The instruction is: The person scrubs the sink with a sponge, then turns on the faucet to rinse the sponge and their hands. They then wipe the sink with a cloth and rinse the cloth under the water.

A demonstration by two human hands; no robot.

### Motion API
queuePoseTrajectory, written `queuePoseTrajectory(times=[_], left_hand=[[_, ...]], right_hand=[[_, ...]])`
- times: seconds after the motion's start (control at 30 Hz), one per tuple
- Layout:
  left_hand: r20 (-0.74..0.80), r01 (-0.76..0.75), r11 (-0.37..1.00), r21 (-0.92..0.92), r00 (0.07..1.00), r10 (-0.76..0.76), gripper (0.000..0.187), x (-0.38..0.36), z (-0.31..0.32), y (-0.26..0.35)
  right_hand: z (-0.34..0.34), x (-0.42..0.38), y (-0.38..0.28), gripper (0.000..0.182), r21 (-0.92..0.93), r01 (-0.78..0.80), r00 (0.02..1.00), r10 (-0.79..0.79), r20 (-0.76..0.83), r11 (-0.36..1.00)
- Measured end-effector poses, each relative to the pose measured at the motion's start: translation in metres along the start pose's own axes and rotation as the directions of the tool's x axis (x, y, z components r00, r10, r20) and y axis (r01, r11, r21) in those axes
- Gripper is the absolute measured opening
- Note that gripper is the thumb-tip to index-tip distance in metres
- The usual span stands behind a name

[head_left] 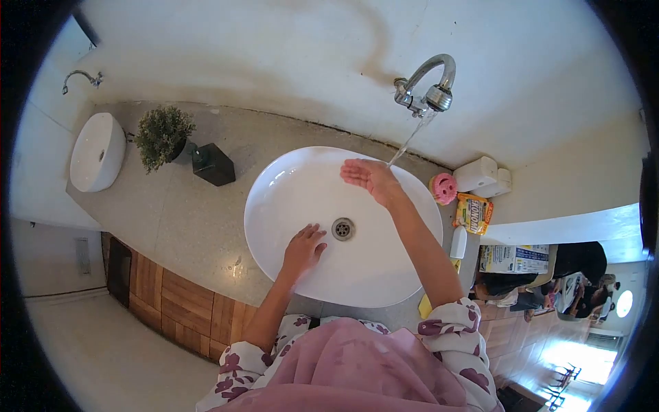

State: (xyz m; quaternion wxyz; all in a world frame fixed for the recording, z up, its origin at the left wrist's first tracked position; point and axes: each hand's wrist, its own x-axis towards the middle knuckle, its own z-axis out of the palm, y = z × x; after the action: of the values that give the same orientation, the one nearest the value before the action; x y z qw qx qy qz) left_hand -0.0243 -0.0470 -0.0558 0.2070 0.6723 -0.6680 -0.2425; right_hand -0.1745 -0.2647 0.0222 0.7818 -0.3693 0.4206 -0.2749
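A white oval sink (pixel 274 206) is in front of me, with a metal drain (pixel 343 229) near its middle. From the chrome wall tap (pixel 432 89) a stream of water (pixel 410 141) runs down to my right hand (pixel 369 177). That hand is stretched out with its palm up over the far part of the basin, and it holds nothing. My left hand (pixel 304 248) is over the near left part of the basin, left of the drain. Its fingers are loosely apart and nothing is in them.
Left on the grey counter (pixel 171 213) are a dark square bottle (pixel 213 165), a potted plant (pixel 163 134) and a second basin (pixel 97 152). To the right are a pink sponge holder (pixel 443 188), an orange packet (pixel 473 213), white containers (pixel 476 174) and a carton (pixel 515 259). People are far right.
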Motion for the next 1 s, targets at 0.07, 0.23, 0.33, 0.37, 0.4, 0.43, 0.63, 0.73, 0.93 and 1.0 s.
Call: queuePoseTrajectory(times=[0.07, 0.23, 0.33, 0.37, 0.4, 0.43, 0.63, 0.73, 0.93, 1.0], left_hand=[[0.009, -0.012, 1.0, 0.01, 1.0, 0.012, 0.033, 0.001, 0.001, 0.0], [0.044, -0.001, 0.999, 0.036, 0.999, -0.001, 0.033, 0.001, -0.006, 0.007], [0.032, -0.015, 1.0, 0.02, 0.999, 0.014, 0.032, 0.001, -0.007, 0.006], [0.036, -0.017, 1.0, 0.022, 0.999, 0.016, 0.032, 0.001, -0.007, 0.006], [0.034, -0.022, 0.999, 0.026, 0.999, 0.022, 0.032, 0.002, -0.006, 0.005], [0.032, -0.028, 0.999, 0.03, 0.999, 0.027, 0.031, 0.001, -0.006, 0.004], [0.033, -0.012, 1.0, 0.027, 0.999, 0.011, 0.033, 0.001, -0.003, 0.002], [0.033, -0.015, 1.0, 0.009, 0.999, 0.014, 0.033, 0.001, -0.003, 0.0], [0.014, -0.017, 1.0, -0.013, 1.0, 0.017, 0.033, 0.001, -0.002, 0.0], [0.017, -0.023, 1.0, 0.007, 1.0, 0.023, 0.033, 0.001, -0.003, 0.001]], right_hand=[[-0.024, 0.006, 0.009, 0.037, 0.101, 0.065, 0.998, -0.063, -0.019, 0.993], [-0.045, -0.012, 0.044, 0.036, 0.328, 0.142, 0.975, -0.076, -0.207, 0.934], [-0.03, -0.023, 0.067, 0.033, 0.461, 0.041, 0.95, 0.107, -0.292, 0.886], [-0.026, -0.022, 0.076, 0.034, 0.503, 0.055, 0.96, 0.093, -0.265, 0.863], [-0.018, -0.023, 0.078, 0.035, 0.543, 0.067, 0.968, 0.077, -0.237, 0.837], [-0.012, -0.022, 0.078, 0.035, 0.546, 0.068, 0.968, 0.077, -0.238, 0.835], [-0.023, 0.01, 0.067, 0.034, -0.051, 0.489, 0.836, -0.485, -0.255, 0.871], [-0.063, -0.002, 0.044, 0.023, -0.861, 0.281, 0.788, -0.614, -0.046, 0.425], [-0.148, -0.048, 0.062, 0.014, -0.701, 0.265, 0.785, -0.57, -0.242, 0.662], [-0.153, -0.076, 0.085, 0.014, -0.7, 0.178, 0.846, -0.471, -0.25, 0.692]])
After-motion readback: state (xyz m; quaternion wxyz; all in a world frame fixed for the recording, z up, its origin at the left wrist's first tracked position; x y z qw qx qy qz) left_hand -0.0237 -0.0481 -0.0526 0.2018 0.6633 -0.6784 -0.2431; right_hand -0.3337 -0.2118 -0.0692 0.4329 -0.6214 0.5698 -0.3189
